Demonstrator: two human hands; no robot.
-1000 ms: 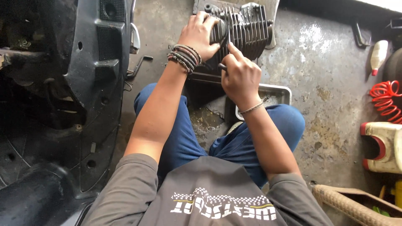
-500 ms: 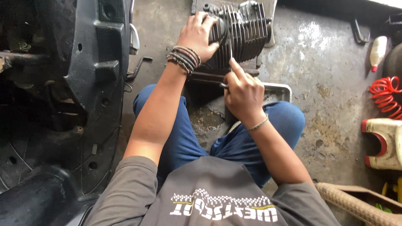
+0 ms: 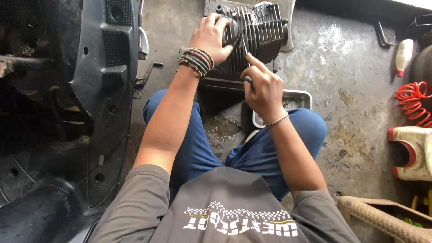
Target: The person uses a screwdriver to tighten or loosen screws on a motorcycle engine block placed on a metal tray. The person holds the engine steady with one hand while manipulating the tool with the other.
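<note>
A dark finned engine cylinder point(image 3: 258, 31) stands on the concrete floor ahead of my knees. My left hand point(image 3: 213, 36), with several bracelets at the wrist, grips its left side and steadies it. My right hand point(image 3: 261, 87) is closed on a thin metal tool point(image 3: 245, 56) whose tip reaches up between the cylinder's fins. Most of the tool is hidden in my fist.
A black plastic scooter body panel point(image 3: 90, 90) fills the left. A metal tray point(image 3: 292, 96) lies under my right wrist. On the right are a coiled red hose point(image 3: 411, 103), a white bottle point(image 3: 403, 54) and a white-and-red container point(image 3: 414, 150). A woven basket point(image 3: 387, 218) sits at bottom right.
My right hand has shifted slightly down and left along the fins with the tool. My left hand keeps its hold on the cylinder.
</note>
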